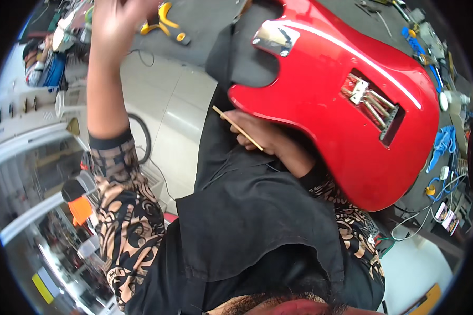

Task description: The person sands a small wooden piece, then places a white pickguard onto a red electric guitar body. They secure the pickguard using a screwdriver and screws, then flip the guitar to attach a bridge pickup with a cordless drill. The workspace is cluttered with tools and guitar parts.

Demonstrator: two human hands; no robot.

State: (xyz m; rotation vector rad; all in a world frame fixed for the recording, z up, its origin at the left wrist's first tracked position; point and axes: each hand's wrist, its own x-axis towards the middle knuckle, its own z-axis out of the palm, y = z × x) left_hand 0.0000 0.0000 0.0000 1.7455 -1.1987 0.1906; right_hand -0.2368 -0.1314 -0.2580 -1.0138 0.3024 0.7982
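Observation:
A glossy red electric guitar body [347,157] lies back side up at the right, its shiny metal neck plate [276,39] toward the far end. Springs [374,107] and a metal claw show in its open back cavity. Below its near left edge, my right hand [257,134] is closed around a thin wooden stick [238,127]. My left hand [120,26] is raised at the upper left, apart from the guitar. It is smeared by motion and its fingers run past the picture's edge. Beside it lies a yellow-handled hand tool [168,23] on the grey bench top.
Along the bench's right side lie a blue cloth [443,147], a clear bottle [454,100], blue-handled tools [416,44] and tangled cables [420,220]. A white seat [418,273] stands at the lower right. Pale floor tiles [173,110] show between my arms.

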